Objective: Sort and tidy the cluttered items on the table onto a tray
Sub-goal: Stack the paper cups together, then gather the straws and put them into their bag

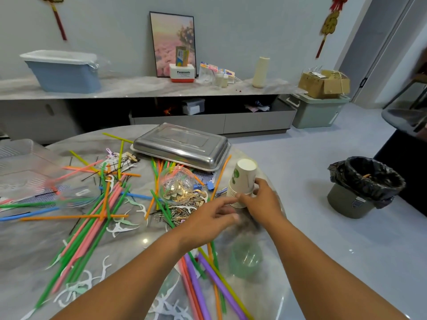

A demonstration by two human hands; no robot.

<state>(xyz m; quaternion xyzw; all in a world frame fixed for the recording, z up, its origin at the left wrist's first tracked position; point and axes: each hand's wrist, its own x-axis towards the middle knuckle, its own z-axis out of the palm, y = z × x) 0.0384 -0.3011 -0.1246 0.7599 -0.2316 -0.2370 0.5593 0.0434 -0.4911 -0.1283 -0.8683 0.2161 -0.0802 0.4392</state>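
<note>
Both hands meet at a stack of paper cups point(242, 181) standing upside down near the right edge of the round marble table point(27, 250). Curled round the lower rims from the right side, the right hand point(263, 202) grips the stack, while the left hand point(208, 225) reaches in from the left with its fingers stretched out, the tips touching the bottom rims; it is blurred, so a firmer hold cannot be told. Just behind the cups lies an upturned steel tray point(182, 146), its rim resting on the table. Left of the cups sits a clear plastic bowl point(178, 185) holding small metal clips, with more clips spilled beside it. Coloured straws point(97, 218) lie scattered and crossed over most of the table, mixed with white floss picks point(120, 227) and dark hairpins. A pale green translucent cup point(246, 259) lies on the table between the forearms. On the floor to the right stands a bin point(365, 188) lined with a black bag.
</note>
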